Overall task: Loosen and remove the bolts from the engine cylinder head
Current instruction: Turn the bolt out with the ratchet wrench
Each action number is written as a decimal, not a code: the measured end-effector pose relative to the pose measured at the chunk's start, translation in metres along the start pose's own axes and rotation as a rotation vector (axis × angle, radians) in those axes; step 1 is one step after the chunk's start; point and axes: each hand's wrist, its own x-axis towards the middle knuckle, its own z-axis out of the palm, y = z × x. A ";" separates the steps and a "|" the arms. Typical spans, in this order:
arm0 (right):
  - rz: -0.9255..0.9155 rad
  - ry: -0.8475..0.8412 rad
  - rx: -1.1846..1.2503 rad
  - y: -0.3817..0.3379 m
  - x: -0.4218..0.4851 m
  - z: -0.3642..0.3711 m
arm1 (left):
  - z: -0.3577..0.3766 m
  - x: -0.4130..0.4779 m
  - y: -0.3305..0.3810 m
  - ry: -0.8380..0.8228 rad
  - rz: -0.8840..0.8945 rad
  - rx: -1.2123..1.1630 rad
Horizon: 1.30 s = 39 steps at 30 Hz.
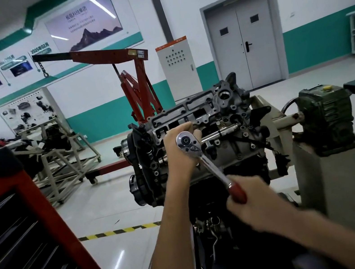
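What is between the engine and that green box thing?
In the head view, the stand's beige plate and a pale metal shaft lie between the engine and green gearbox.

A beige stand (317, 180) at right holds the engine (233, 148) on its shaft. The glossy grey floor (104, 209) bears a red tool cabinet (25, 244) near left, a red hoist (140, 88) farther back, and a yellow-black stripe (117, 232).

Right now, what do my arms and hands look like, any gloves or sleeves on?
No gloves on the left hand or right hand. Both forearms are uncovered to the frame edge: no sleeves, watch or bands. The right hand is blurred, so rings are uncertain.
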 end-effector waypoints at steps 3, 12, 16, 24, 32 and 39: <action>-0.128 -0.134 -0.419 0.003 0.030 -0.068 | -0.013 0.004 0.000 -0.134 0.018 0.032; -0.037 0.032 -0.385 0.008 0.009 -0.026 | -0.004 -0.004 -0.003 0.059 0.011 -0.022; 0.135 0.018 0.274 -0.006 -0.014 0.049 | 0.010 -0.002 0.005 0.097 -0.022 -0.074; -0.103 -0.104 -0.523 0.004 0.028 -0.068 | -0.010 -0.002 0.002 -0.054 0.032 -0.005; -0.060 0.081 -0.449 0.012 0.012 -0.038 | 0.000 -0.003 0.000 0.083 0.035 0.009; 0.105 0.054 0.247 -0.004 -0.013 0.046 | 0.012 -0.003 0.003 0.163 0.003 -0.071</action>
